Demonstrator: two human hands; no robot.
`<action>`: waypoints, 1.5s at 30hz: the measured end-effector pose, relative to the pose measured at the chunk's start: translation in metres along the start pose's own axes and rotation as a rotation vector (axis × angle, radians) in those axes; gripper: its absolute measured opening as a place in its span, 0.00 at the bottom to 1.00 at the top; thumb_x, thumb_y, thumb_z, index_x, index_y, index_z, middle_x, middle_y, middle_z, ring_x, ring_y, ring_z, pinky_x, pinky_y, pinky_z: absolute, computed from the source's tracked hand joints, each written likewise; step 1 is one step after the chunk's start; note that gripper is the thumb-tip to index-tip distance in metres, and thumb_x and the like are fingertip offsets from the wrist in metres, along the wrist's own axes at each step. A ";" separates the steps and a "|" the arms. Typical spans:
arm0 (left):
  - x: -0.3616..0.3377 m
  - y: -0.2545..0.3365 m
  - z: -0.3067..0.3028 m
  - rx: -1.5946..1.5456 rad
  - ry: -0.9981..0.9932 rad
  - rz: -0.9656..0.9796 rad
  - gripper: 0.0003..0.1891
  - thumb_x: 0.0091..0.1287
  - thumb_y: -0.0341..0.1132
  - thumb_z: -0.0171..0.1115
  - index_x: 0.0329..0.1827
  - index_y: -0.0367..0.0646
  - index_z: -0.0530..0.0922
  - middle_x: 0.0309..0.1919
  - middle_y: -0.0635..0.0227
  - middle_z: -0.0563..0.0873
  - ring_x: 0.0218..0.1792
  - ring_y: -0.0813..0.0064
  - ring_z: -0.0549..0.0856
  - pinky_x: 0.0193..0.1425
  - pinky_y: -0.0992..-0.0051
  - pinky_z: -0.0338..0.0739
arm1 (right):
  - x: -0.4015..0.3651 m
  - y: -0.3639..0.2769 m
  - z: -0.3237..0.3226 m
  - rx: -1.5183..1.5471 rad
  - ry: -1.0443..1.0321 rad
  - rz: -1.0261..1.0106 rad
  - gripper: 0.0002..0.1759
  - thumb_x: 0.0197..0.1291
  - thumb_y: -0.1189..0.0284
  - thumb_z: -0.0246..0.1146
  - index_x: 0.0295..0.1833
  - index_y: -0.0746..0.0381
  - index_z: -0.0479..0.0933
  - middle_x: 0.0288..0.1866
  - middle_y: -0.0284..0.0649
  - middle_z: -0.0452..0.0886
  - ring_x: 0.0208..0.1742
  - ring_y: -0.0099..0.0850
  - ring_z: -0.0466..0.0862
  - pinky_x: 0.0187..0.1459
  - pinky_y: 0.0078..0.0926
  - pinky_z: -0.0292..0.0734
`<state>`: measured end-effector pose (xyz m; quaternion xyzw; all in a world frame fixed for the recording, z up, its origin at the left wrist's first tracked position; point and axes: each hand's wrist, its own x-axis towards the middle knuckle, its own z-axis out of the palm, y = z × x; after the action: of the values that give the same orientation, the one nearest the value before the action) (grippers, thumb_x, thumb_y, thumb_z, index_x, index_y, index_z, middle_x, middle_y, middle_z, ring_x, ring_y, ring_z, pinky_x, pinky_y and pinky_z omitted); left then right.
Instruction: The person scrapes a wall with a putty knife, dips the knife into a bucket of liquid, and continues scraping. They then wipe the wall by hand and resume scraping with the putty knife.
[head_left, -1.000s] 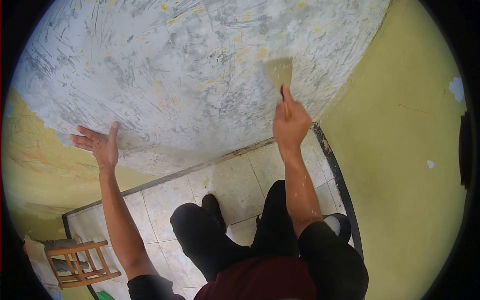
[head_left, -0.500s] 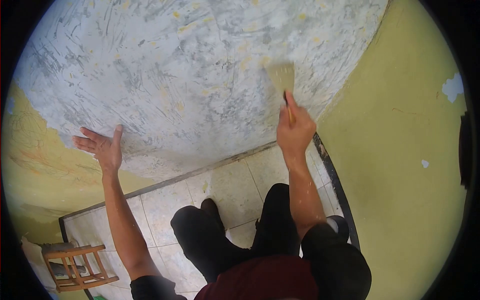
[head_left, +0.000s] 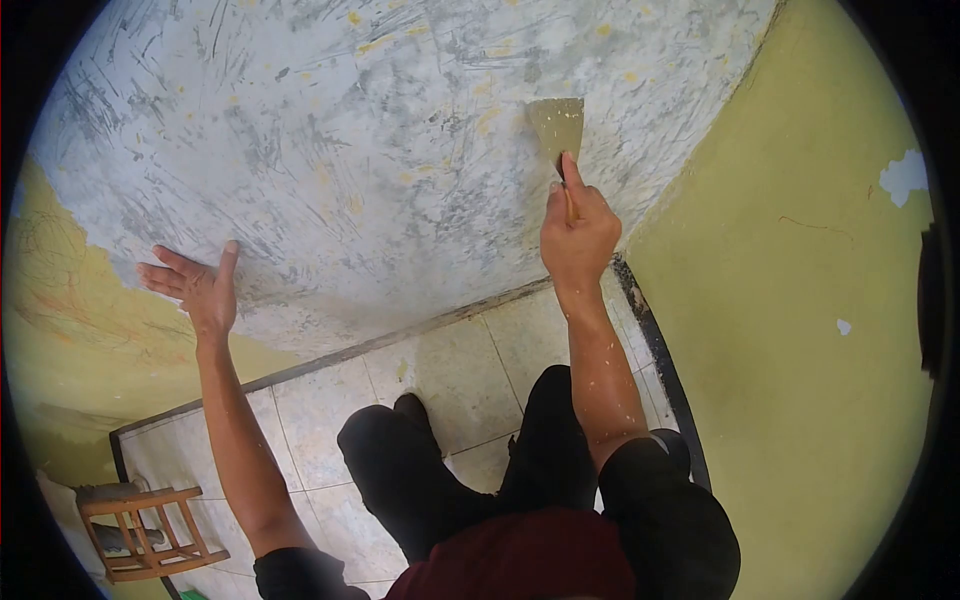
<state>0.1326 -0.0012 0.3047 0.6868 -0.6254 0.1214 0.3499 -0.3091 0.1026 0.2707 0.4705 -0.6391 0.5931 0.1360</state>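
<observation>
Since half a second back our right hand (head_left: 578, 235) has slid a little upward, carrying the scraper (head_left: 557, 124) with it — we grip its handle in a closed fist, forefinger along the shank, blade flat against the scraped grey wall (head_left: 330, 150) near the corner with the yellow wall (head_left: 820, 320). Our left hand (head_left: 195, 288) has barely shifted — open wide, fingers spread, palm pressed low on that wall. Below us lie the tiled floor (head_left: 450, 360) and, lower left, a wooden stool (head_left: 140, 525).
</observation>
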 end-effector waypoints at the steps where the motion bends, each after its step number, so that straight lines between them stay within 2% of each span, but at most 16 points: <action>1: 0.002 -0.001 0.000 -0.004 0.007 0.008 0.66 0.61 0.71 0.59 0.78 0.38 0.23 0.74 0.34 0.17 0.75 0.36 0.18 0.75 0.40 0.22 | -0.001 -0.001 -0.005 -0.007 0.009 -0.026 0.21 0.57 0.78 0.65 0.58 0.57 0.84 0.23 0.44 0.76 0.23 0.40 0.78 0.28 0.36 0.72; 5: 0.003 -0.003 0.002 0.019 -0.006 -0.030 0.66 0.62 0.71 0.59 0.78 0.38 0.23 0.74 0.34 0.17 0.75 0.37 0.18 0.75 0.40 0.22 | -0.026 0.012 -0.012 -0.040 -0.032 0.028 0.21 0.58 0.78 0.64 0.58 0.58 0.83 0.24 0.45 0.77 0.24 0.41 0.78 0.28 0.35 0.73; 7: 0.005 -0.008 0.005 0.062 0.013 -0.008 0.68 0.58 0.73 0.61 0.78 0.43 0.21 0.75 0.38 0.17 0.75 0.38 0.18 0.70 0.26 0.41 | -0.011 0.005 -0.013 -0.083 -0.066 0.042 0.21 0.58 0.78 0.64 0.58 0.58 0.83 0.24 0.45 0.78 0.24 0.41 0.79 0.28 0.35 0.73; 17: 0.000 -0.001 0.003 0.021 0.015 -0.019 0.68 0.58 0.72 0.61 0.79 0.45 0.21 0.75 0.39 0.17 0.75 0.39 0.18 0.71 0.27 0.38 | -0.037 0.009 0.003 0.090 -0.369 0.116 0.35 0.66 0.79 0.58 0.78 0.53 0.60 0.41 0.50 0.81 0.37 0.47 0.81 0.42 0.39 0.77; 20: -0.006 0.006 0.000 0.002 0.107 0.022 0.66 0.58 0.68 0.66 0.81 0.44 0.29 0.77 0.37 0.23 0.77 0.37 0.25 0.74 0.32 0.38 | -0.022 -0.018 0.001 0.239 -0.189 0.018 0.32 0.67 0.79 0.57 0.76 0.53 0.65 0.41 0.49 0.82 0.38 0.47 0.82 0.43 0.38 0.77; 22: -0.011 0.017 -0.011 -0.071 0.383 0.302 0.59 0.56 0.62 0.72 0.80 0.39 0.46 0.77 0.34 0.41 0.77 0.38 0.42 0.75 0.38 0.43 | -0.011 -0.032 0.004 0.232 -0.224 -0.045 0.30 0.68 0.78 0.57 0.75 0.54 0.66 0.41 0.50 0.83 0.39 0.46 0.83 0.43 0.37 0.77; 25: 0.040 0.009 -0.018 -0.166 0.735 0.329 0.52 0.55 0.59 0.75 0.73 0.35 0.59 0.68 0.37 0.61 0.71 0.43 0.57 0.73 0.42 0.49 | -0.013 -0.039 0.011 0.202 -0.285 -0.051 0.25 0.70 0.75 0.57 0.72 0.62 0.69 0.41 0.51 0.83 0.39 0.43 0.84 0.42 0.36 0.78; 29: 0.164 0.022 -0.090 -0.221 1.008 0.240 0.53 0.54 0.67 0.71 0.70 0.31 0.65 0.59 0.43 0.73 0.68 0.43 0.64 0.72 0.46 0.55 | -0.022 -0.040 0.023 0.254 -0.258 0.087 0.24 0.72 0.72 0.57 0.71 0.66 0.69 0.37 0.51 0.83 0.32 0.37 0.82 0.38 0.30 0.77; 31: 0.237 -0.025 -0.093 0.409 0.929 -0.181 0.59 0.50 0.74 0.68 0.70 0.30 0.64 0.62 0.40 0.73 0.70 0.38 0.63 0.74 0.41 0.52 | -0.029 -0.034 0.032 0.354 -0.247 0.153 0.24 0.72 0.72 0.58 0.71 0.66 0.70 0.34 0.50 0.83 0.29 0.34 0.80 0.36 0.28 0.76; 32: 0.257 -0.037 -0.098 0.418 0.933 -0.183 0.59 0.50 0.74 0.68 0.70 0.30 0.64 0.62 0.40 0.73 0.70 0.38 0.63 0.74 0.41 0.52 | -0.029 -0.032 0.038 0.370 -0.197 0.115 0.24 0.72 0.71 0.58 0.70 0.66 0.70 0.32 0.49 0.83 0.28 0.31 0.78 0.35 0.26 0.75; 34: 0.270 -0.040 -0.108 -0.019 1.087 -0.264 0.60 0.49 0.77 0.65 0.77 0.40 0.60 0.62 0.36 0.66 0.68 0.37 0.61 0.74 0.35 0.51 | -0.032 -0.030 0.045 0.392 -0.152 0.091 0.23 0.72 0.71 0.58 0.70 0.66 0.71 0.30 0.48 0.82 0.26 0.27 0.76 0.33 0.24 0.74; 37: 0.244 -0.006 -0.109 -0.113 1.132 -0.308 0.62 0.46 0.80 0.64 0.75 0.40 0.63 0.64 0.37 0.67 0.69 0.35 0.61 0.72 0.33 0.54 | -0.011 -0.033 0.045 0.335 -0.063 0.014 0.23 0.73 0.72 0.57 0.70 0.66 0.71 0.29 0.47 0.81 0.27 0.25 0.74 0.32 0.24 0.72; 40: 0.199 0.053 -0.125 -0.140 1.048 -0.179 0.48 0.62 0.72 0.58 0.71 0.41 0.60 0.65 0.48 0.64 0.64 0.43 0.67 0.57 0.36 0.67 | 0.005 -0.045 0.036 0.328 -0.127 0.142 0.24 0.71 0.75 0.57 0.71 0.65 0.70 0.29 0.46 0.82 0.24 0.29 0.76 0.31 0.24 0.73; 43: 0.195 0.058 -0.125 -0.111 1.066 -0.172 0.48 0.61 0.73 0.58 0.71 0.41 0.62 0.63 0.45 0.65 0.62 0.43 0.68 0.55 0.36 0.66 | -0.034 -0.022 0.054 0.334 -0.022 -0.172 0.24 0.71 0.76 0.57 0.71 0.64 0.70 0.27 0.46 0.80 0.22 0.33 0.75 0.27 0.28 0.71; 44: 0.217 0.038 -0.114 -0.111 1.070 -0.174 0.48 0.61 0.73 0.58 0.71 0.41 0.62 0.63 0.45 0.65 0.62 0.43 0.68 0.55 0.36 0.66 | -0.039 -0.019 0.050 0.314 -0.088 -0.058 0.24 0.71 0.75 0.58 0.71 0.63 0.71 0.28 0.47 0.81 0.25 0.35 0.79 0.29 0.29 0.73; 45: 0.257 0.006 -0.094 0.265 1.118 -0.389 0.49 0.60 0.73 0.58 0.70 0.40 0.62 0.62 0.45 0.66 0.61 0.43 0.68 0.55 0.38 0.67 | -0.027 -0.027 0.044 0.317 -0.087 -0.054 0.24 0.71 0.75 0.58 0.71 0.63 0.71 0.28 0.47 0.81 0.25 0.35 0.79 0.29 0.29 0.73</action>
<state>0.2011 -0.1405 0.5305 0.6586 -0.1894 0.4742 0.5527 -0.2576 0.0795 0.2568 0.5282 -0.5299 0.6618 0.0481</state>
